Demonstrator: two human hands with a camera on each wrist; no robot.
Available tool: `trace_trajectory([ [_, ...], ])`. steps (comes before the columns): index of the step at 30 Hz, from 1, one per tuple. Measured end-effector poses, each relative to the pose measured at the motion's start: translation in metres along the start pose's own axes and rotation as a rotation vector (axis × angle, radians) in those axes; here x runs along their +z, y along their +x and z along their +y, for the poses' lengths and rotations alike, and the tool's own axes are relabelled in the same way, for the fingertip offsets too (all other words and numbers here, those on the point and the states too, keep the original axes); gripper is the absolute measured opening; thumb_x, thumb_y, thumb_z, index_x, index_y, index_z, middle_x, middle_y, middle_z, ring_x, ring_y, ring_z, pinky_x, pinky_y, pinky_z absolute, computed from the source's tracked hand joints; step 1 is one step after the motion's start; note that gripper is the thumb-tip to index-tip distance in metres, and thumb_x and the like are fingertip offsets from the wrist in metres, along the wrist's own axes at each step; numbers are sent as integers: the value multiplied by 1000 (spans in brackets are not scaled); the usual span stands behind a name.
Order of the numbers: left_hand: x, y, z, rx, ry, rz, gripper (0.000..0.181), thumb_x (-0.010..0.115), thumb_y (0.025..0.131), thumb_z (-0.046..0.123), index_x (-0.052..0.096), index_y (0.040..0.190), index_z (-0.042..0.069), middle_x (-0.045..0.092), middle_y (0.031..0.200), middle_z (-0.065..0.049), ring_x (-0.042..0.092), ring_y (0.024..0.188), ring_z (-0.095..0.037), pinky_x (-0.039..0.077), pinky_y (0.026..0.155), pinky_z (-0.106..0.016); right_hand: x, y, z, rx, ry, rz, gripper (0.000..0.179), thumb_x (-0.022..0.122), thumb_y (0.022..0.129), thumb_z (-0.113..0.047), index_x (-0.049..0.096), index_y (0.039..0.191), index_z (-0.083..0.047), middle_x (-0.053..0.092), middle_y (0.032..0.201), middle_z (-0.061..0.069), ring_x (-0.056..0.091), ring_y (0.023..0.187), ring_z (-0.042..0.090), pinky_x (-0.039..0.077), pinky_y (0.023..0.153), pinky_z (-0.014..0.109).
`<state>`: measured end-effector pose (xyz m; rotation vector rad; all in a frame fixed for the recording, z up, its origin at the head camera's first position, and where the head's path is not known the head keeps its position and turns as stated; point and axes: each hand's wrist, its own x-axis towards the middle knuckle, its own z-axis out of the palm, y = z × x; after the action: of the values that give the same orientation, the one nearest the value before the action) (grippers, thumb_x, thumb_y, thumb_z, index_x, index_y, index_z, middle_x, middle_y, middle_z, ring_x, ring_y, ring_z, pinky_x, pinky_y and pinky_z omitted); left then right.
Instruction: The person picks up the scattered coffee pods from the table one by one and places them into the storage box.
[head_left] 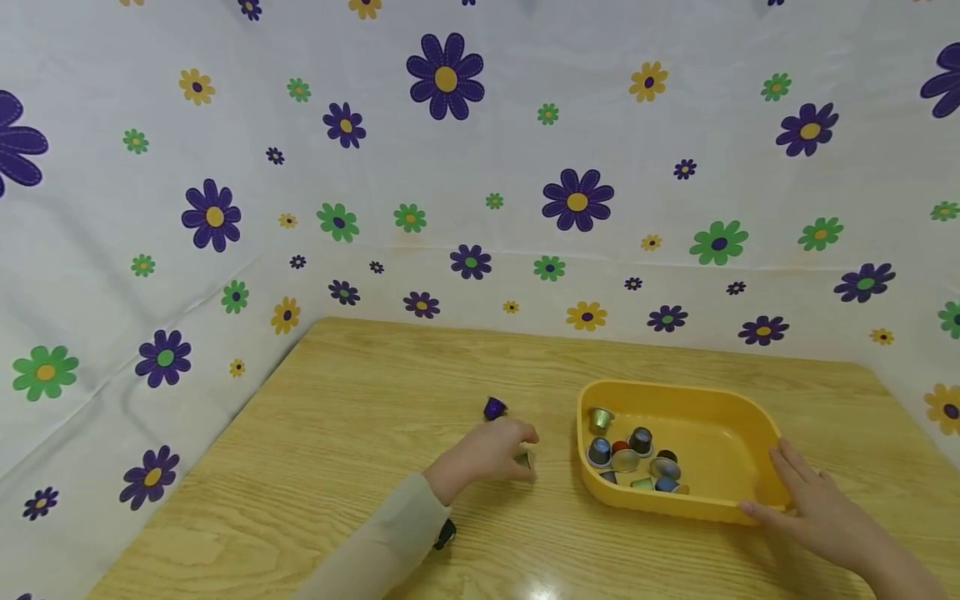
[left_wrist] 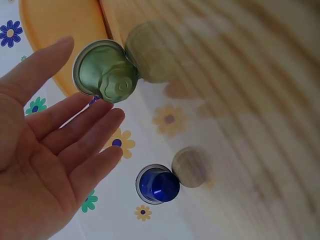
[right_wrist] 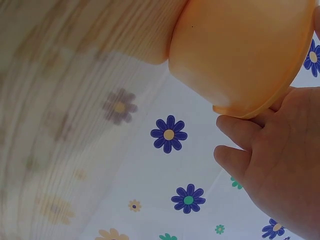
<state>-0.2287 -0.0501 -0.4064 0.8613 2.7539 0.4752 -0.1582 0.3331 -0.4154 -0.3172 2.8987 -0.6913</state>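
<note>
My left hand (head_left: pixel 487 451) reaches down around a light green coffee capsule (left_wrist: pixel 107 72) on the table. In the left wrist view its thumb and fingers stand apart on either side of the capsule. Just beyond this hand lies a blue-purple capsule (head_left: pixel 494 408), and a dark capsule (head_left: pixel 445 534) pokes out beside the left sleeve. With my right hand (head_left: pixel 817 504) I hold the near right corner of a yellow plastic tray (head_left: pixel 678 505), thumb at the front rim and fingers at the side rim. Part of the fingers is hidden behind the rim in the right wrist view.
Several capsules in mixed colours, among them a gold one (head_left: pixel 601 420) and a blue one (head_left: pixel 599 451), lie in the tray's left half. The wooden table (head_left: pixel 360 392) meets a white flower-print cloth (head_left: pixel 495 150) at the back and sides.
</note>
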Motion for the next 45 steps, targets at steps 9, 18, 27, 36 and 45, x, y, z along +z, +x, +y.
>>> trace_trajectory([
  [9, 1, 2, -1, -16, 78, -42, 45, 72, 74, 31, 60, 110, 7, 60, 105, -1, 56, 92, -12, 45, 75, -24, 0, 0, 1, -14, 0, 9, 89, 54, 84, -44, 14, 129, 22, 2, 134, 39, 11, 116, 58, -2, 93, 63],
  [18, 3, 6, -2, 45, 80, -61, 35, 72, 75, 24, 61, 103, 6, 60, 92, 2, 51, 77, -6, 42, 69, -20, -1, 0, 2, -16, -2, 10, 89, 54, 84, -44, 14, 129, 22, 3, 134, 39, 11, 116, 58, -2, 93, 63],
  [27, 3, 7, 0, 41, 85, -77, 34, 72, 75, 23, 61, 103, 7, 59, 93, 2, 49, 76, -5, 42, 69, -20, -2, 0, 0, -7, -2, 5, 89, 54, 84, -44, 14, 130, 21, 2, 134, 39, 10, 116, 58, 0, 91, 65],
  [36, 0, 5, 0, 8, 40, -69, 41, 70, 77, 23, 58, 113, 8, 58, 107, -1, 53, 96, -11, 43, 80, -24, -3, 1, 0, 5, 2, -4, 90, 54, 84, -45, 13, 130, 21, 1, 135, 38, 9, 116, 58, -2, 92, 64],
  [45, -15, 1, 1, 119, -40, 126, 39, 68, 78, 21, 58, 113, 5, 59, 107, -3, 53, 96, -11, 43, 83, -24, -1, 0, 1, -1, 6, -5, 89, 53, 85, -44, 13, 130, 21, 1, 135, 38, 9, 116, 58, -3, 92, 63],
])
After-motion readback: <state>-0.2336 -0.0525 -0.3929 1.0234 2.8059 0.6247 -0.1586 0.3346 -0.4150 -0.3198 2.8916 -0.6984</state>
